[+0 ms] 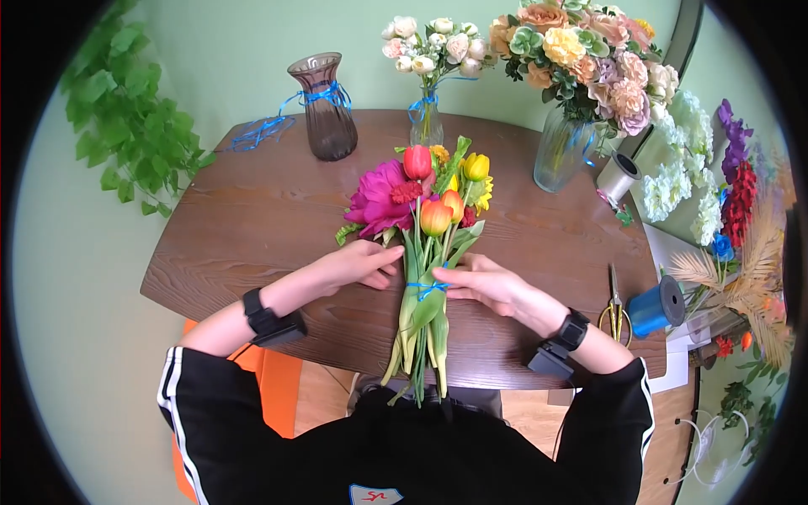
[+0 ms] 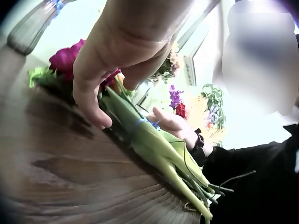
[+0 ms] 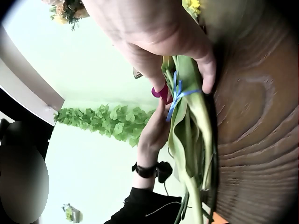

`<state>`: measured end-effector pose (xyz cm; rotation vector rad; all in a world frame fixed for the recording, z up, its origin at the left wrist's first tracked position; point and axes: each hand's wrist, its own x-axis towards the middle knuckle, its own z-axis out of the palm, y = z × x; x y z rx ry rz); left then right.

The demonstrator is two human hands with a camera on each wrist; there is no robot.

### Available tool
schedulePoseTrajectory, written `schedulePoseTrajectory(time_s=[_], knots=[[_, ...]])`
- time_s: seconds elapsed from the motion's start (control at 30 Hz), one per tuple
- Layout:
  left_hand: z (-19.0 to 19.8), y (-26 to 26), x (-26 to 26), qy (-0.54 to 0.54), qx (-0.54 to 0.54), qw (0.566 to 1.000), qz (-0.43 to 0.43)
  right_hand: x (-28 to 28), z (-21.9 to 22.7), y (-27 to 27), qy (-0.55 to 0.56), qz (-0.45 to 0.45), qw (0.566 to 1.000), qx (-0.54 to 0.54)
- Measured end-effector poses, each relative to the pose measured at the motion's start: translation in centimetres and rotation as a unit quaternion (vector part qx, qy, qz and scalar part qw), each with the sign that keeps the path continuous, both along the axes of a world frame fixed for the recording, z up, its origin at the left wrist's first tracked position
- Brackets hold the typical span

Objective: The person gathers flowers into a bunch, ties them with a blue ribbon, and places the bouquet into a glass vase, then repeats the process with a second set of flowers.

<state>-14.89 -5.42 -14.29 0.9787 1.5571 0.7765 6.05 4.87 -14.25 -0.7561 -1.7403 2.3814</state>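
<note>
A bouquet (image 1: 425,311) of tulips, a large magenta bloom and yellow flowers lies on the brown table, its stems over the front edge, bound by a blue ribbon (image 1: 429,288) tied in a bow. The left hand (image 1: 364,263) is at the left side of the stems, fingers loosely bent, above the ribbon. On the other side, the right hand (image 1: 488,284) has its thumb over the stems by the bow and its fingers beside them. In the right wrist view the right hand (image 3: 159,37) straddles the stems (image 3: 191,140). The left wrist view shows the left hand (image 2: 121,51) around the upper leaves.
Behind stand a purple glass vase (image 1: 330,118) with blue ribbon, a small vase (image 1: 427,126) of pale roses and a large vase (image 1: 562,151) of flowers. Scissors (image 1: 616,311), a blue ribbon spool (image 1: 656,308) and a silvery spool (image 1: 619,177) are at the right.
</note>
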Motion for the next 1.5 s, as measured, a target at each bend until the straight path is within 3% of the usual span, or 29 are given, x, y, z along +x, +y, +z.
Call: schedulePoseTrajectory(time_s=[0.07,0.13,0.17,0.2,0.27,0.33,0.4,0.5,0.6,0.73,0.8,0.83,0.93,0.97,1.0,1.07,1.23,1.4,1.5], knots=[[-0.3,1.2,0.5,-0.063,0.019,0.997,-0.051,-1.1,0.8,-1.1,0.010,0.017,0.999,0.033],[0.3,2.2,1.2,-0.076,0.046,0.989,-0.118,-2.4,-0.5,-1.7,0.004,-0.012,0.990,0.143],[1.7,1.9,2.2,0.035,0.077,0.987,-0.133,-2.9,-1.2,-1.8,0.007,-0.015,0.987,0.158],[0.9,2.1,2.3,0.077,0.127,0.978,-0.148,-3.2,-1.6,-1.9,0.010,-0.018,0.985,0.173],[1.1,1.4,2.1,0.177,0.236,0.942,-0.162,-2.7,1.8,-3.4,0.001,-0.005,0.937,0.349],[1.9,-0.1,1.8,0.163,0.305,0.932,-0.110,-2.7,2.9,-4.2,0.057,-0.006,0.886,0.460],[4.1,-1.7,2.0,0.214,0.354,0.909,-0.047,-3.0,5.3,-5.3,0.071,0.005,0.877,0.474],[5.9,-3.0,1.7,0.126,0.427,0.894,0.051,-4.6,7.8,-6.4,0.118,0.017,0.850,0.514],[10.6,-4.1,1.3,-0.051,0.438,0.890,0.112,-7.2,10.5,-7.3,0.119,0.021,0.822,0.557],[15.3,-3.2,-1.1,-0.101,0.492,0.840,0.205,-12.2,12.8,-6.7,0.235,-0.079,0.681,0.689],[17.6,-2.3,-3.0,-0.055,0.559,0.800,0.211,-14.3,14.5,-5.8,0.299,-0.123,0.656,0.682],[19.2,-2.3,-3.4,-0.031,0.556,0.808,0.196,-15.2,15.3,-5.3,0.341,-0.150,0.651,0.661],[21.8,-0.5,-5.5,0.023,0.620,0.752,0.220,-18.6,16.4,-3.5,0.450,-0.140,0.763,0.443],[22.8,0.1,-5.9,0.025,0.634,0.741,0.218,-19.5,17.1,-2.3,0.422,-0.126,0.763,0.473],[23.4,1.3,-7.0,0.034,0.683,0.697,0.214,-20.5,17.4,-1.3,0.403,-0.116,0.782,0.461],[24.9,2.9,-8.7,0.057,0.713,0.667,0.210,-21.9,19.4,0.1,0.348,0.054,0.841,0.410],[26.6,6.0,-12.7,0.039,0.764,0.605,0.223,-26.9,21.8,3.5,0.372,0.013,0.786,0.493],[28.4,8.5,-16.0,0.031,0.814,0.542,0.205,-30.5,22.3,5.7,0.416,-0.017,0.783,0.462],[28.9,10.1,-18.4,0.026,0.807,0.544,0.229,-32.5,22.4,7.6,0.432,-0.051,0.763,0.477]])
